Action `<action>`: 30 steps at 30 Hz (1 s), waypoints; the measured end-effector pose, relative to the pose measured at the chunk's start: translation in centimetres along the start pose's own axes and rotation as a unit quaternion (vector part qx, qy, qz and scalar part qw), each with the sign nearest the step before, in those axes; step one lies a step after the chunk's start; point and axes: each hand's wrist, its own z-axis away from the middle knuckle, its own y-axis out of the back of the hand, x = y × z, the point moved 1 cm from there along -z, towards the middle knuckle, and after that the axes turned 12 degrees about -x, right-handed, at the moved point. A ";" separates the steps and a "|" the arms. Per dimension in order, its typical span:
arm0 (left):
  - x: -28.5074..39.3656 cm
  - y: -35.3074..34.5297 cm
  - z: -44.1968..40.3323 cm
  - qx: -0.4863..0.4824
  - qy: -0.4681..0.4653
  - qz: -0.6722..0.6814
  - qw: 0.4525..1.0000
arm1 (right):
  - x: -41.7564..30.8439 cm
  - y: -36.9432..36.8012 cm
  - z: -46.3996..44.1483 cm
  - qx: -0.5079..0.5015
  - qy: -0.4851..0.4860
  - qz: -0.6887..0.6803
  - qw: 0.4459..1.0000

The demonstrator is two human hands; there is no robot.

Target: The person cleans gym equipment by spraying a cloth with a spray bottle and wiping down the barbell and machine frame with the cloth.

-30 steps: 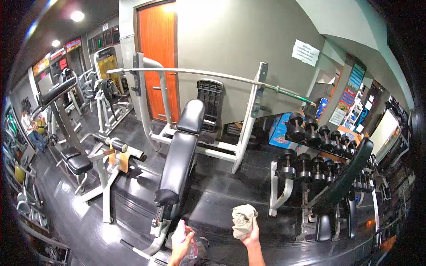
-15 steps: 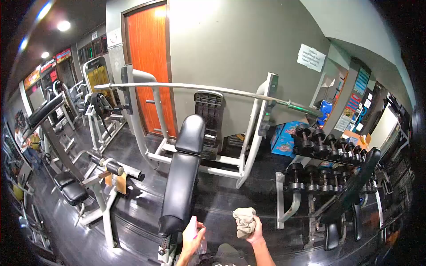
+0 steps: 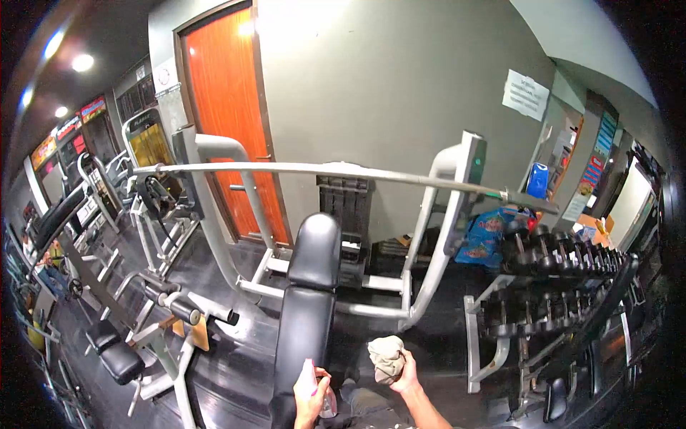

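Observation:
My left hand (image 3: 311, 395) is closed around a clear spray bottle (image 3: 329, 405) with a pink and white top, over the lower end of a black padded bench (image 3: 307, 322). To its right, my right hand (image 3: 407, 375) grips a crumpled beige cloth (image 3: 386, 359) above the dark floor. A long silver barbell (image 3: 314, 169) rests across the uprights of a white rack (image 3: 446, 207) behind the bench.
Dumbbells (image 3: 549, 259) fill a two-tier rack at the right, near a blue box (image 3: 487, 236). A seated machine (image 3: 118, 361) stands at the left. Behind are an orange door (image 3: 225, 100) and a grey wall (image 3: 393, 86). Part of a person (image 3: 50, 275) shows at the far left.
The view has moved closer to the bench and barbell, which now look larger. Both hands stay closed on the bottle and the cloth, and the left hand now overlaps the bench pad.

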 end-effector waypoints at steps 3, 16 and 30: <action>0.1 1.3 -6.8 0.032 0.004 0.049 0.998 | -2.3 -2.4 -6.8 -0.053 -0.011 -0.037 0.998; 5.1 5.1 -28.9 -0.034 -0.117 -0.036 0.992 | -8.9 -10.7 -22.8 -0.109 0.009 0.082 0.991; 6.6 7.8 -44.1 -0.057 -0.176 -0.181 0.966 | -12.6 -18.9 -30.6 -0.123 0.090 0.150 0.977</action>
